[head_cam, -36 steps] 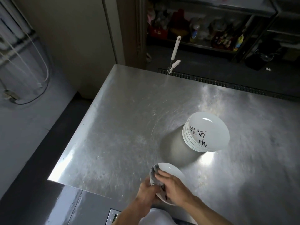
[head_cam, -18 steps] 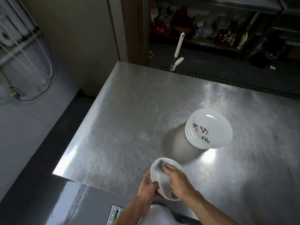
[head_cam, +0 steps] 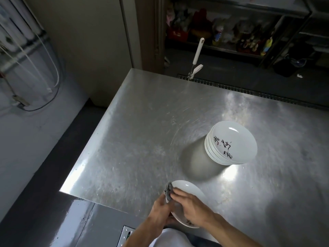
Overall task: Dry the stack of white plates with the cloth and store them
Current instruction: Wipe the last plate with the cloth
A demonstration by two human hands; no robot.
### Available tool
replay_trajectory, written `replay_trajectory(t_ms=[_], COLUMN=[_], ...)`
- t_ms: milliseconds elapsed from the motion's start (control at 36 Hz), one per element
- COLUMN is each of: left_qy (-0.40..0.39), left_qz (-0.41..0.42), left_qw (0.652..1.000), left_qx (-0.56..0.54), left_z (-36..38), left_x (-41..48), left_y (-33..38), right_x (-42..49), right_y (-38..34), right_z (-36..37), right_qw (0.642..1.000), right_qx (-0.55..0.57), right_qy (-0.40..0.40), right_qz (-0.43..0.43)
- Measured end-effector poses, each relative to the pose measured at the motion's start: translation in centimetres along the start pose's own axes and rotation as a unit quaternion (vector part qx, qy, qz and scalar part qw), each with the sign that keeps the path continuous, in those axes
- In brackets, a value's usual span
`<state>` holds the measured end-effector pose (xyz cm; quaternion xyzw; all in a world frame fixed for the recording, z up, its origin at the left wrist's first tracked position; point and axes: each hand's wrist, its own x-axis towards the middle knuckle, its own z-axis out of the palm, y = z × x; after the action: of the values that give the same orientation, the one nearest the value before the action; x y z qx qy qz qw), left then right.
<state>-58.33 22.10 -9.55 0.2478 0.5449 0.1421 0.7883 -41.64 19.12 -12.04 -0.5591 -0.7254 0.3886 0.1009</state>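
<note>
our left hand (head_cam: 159, 210) grips the plate (head_cam: 187, 189) above the table (head_cam: 138, 139) near edge | our right hand (head_cam: 195, 208) pinches the grey cloth (head_cam: 168, 190) against its rim | stack of white plates (head_cam: 231, 144) sits apart, far right

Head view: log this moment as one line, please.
step: drying plate | left hand: grips plate | right hand: holds cloth on its rim | stack: on table, untouched

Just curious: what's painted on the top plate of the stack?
The top plate is white with black brush-like writing; head view.
</note>
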Motion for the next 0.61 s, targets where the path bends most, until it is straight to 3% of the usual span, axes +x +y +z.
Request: replay_trajectory(t_ms=[167, 250, 361, 417, 611], left_qy=[0.081, 0.094, 0.074, 0.054, 0.009], left_qz=[0.018, 0.000, -0.009, 0.001, 0.037], left_qw=[0.992, 0.989, 0.993, 0.996, 0.999], left_qx=[-0.092, -0.113, -0.094, -0.077, -0.037], left_z=[-0.5, -0.6, -0.5, -0.3, 0.0], left_x=[0.9, 1.1, 0.8, 0.8, 0.4], left_y=[0.0, 0.1, 0.1, 0.3, 1.0], right_x=[0.8, 0.6, 0.3, 0.8, 2.5], right_y=[1.6, 1.1, -1.5, -2.5, 1.3], right_z=[-2.1, -2.1, -0.5, 0.1, -2.0], right_qw=[0.976, 0.980, 0.998, 0.998, 0.988], right_qx=[-0.045, -0.034, 0.015, 0.040, -0.030], right_qy=[0.060, 0.039, 0.005, -0.004, 0.024], right_qz=[0.205, 0.194, 0.068, 0.045, 0.152])
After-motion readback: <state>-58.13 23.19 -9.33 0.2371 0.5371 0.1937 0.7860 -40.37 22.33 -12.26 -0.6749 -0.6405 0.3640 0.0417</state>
